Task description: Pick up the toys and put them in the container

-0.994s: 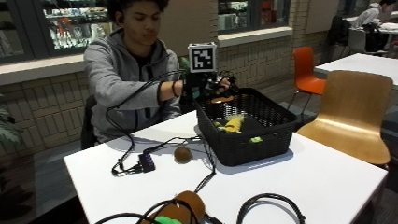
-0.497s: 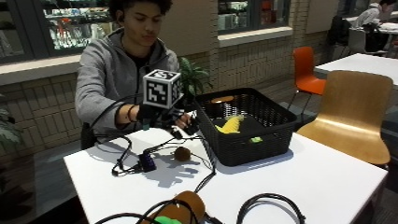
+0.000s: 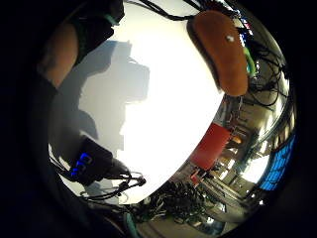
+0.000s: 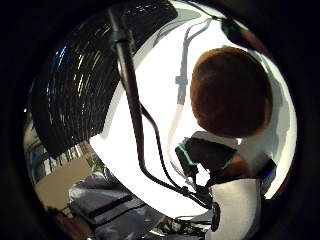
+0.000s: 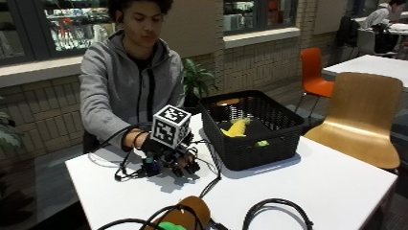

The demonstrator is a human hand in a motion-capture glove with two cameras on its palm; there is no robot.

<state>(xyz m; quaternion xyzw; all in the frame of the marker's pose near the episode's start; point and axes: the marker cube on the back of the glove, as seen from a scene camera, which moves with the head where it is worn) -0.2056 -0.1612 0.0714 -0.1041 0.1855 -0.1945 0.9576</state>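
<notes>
My gloved right hand [image 5: 169, 155] is down on the white table [image 5: 306, 182], just left of the black basket [image 5: 255, 148]. Its fingers [image 5: 189, 165] point downward, spread over a small round brown toy [image 4: 230, 92] that lies on the table close under the palm. The thumb [image 4: 205, 155] sits beside the toy, which my hand mostly hides in the outside view. A yellow toy [image 5: 236, 127] and a small green one [image 5: 261, 143] lie inside the basket [image 4: 75, 90]. A larger oval brown toy [image 5: 191, 213] lies at the table's front edge.
Black cables [image 5: 274, 215] loop across the front of the table and around my hand. A small black device with blue lights [image 3: 89, 163] lies by my wrist. A wooden chair [image 5: 363, 115] stands right of the table. The bare left hand is out of sight.
My hand left the basket, swung left and came down onto the table over the small brown toy. The basket and the toys in it have not moved.
</notes>
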